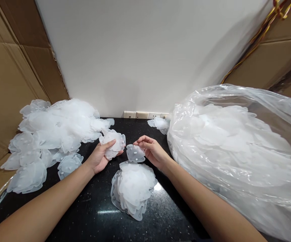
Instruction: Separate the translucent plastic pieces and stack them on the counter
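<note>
My left hand [103, 155] is closed round a stack of thin, translucent white plastic pieces [113, 143], with the thumb on top. Between the thumb and fingers of my right hand [153, 149] is a single translucent plastic piece [135, 153]. It has rounded edges and small raised nubs, and hangs just right of the stack. Below both hands, a loose pile of the same plastic pieces [134, 188] lies on the black speckled countertop [95, 208].
A large heap of plastic pieces [62, 122] spreads at the left. On the right bulges a clear plastic bag [236, 144] full of them. A few pieces [159, 123] lie near wall sockets [142, 115]. Cardboard [11, 84] stands on both sides.
</note>
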A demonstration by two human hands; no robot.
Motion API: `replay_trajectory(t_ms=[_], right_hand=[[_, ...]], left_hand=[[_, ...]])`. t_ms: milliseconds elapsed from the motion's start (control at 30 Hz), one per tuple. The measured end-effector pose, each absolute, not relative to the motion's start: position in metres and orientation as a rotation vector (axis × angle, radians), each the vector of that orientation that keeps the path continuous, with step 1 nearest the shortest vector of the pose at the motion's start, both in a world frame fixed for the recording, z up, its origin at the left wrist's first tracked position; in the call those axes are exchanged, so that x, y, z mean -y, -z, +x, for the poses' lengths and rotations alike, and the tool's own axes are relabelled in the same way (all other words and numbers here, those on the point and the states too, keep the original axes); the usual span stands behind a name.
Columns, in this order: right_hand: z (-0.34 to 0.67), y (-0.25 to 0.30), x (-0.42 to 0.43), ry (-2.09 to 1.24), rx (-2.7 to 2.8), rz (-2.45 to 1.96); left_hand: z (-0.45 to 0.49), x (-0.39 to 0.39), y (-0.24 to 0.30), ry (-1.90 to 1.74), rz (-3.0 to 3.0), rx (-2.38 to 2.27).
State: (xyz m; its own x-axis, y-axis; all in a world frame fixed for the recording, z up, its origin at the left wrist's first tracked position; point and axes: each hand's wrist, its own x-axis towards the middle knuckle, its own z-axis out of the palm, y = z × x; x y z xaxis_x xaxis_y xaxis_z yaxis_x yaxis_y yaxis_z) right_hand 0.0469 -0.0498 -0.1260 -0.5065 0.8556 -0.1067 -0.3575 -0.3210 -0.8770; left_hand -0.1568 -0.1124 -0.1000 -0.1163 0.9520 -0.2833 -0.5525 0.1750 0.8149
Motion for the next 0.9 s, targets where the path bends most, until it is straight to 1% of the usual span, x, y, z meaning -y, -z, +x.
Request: replay_trajectory(t_ms=[67, 200, 267, 367, 467, 667, 900], right_hand=[[0.048, 0.125, 0.049, -1.868, 1.202, -0.792], [0.044, 0.123, 0.055, -1.445, 1.590, -0.868], [0.040, 0.123, 0.061, -1.361, 1.632, -0.804], [0.033, 0.123, 0.068, -1.478, 1.575, -0.707], [0.033, 0.124, 0.067, -1.571, 1.439, -0.758], [0.042, 0.126, 0.052, -1.828, 1.117, -0.836], [0.044, 0.127, 0.050, -1.875, 1.023, -0.797]], left_hand=[[-0.157, 0.113, 0.100, -1.383, 0.526, -1.006], [-0.157, 0.116, 0.100, -1.339, 0.557, -0.971], [-0.156, 0.118, 0.101, -1.296, 0.569, -0.952], [-0.154, 0.121, 0.101, -1.239, 0.581, -0.924], [-0.154, 0.120, 0.101, -1.217, 0.567, -0.906], [-0.156, 0.115, 0.095, -1.298, 0.460, -0.990], [-0.156, 0.115, 0.091, -1.286, 0.458, -1.016]])
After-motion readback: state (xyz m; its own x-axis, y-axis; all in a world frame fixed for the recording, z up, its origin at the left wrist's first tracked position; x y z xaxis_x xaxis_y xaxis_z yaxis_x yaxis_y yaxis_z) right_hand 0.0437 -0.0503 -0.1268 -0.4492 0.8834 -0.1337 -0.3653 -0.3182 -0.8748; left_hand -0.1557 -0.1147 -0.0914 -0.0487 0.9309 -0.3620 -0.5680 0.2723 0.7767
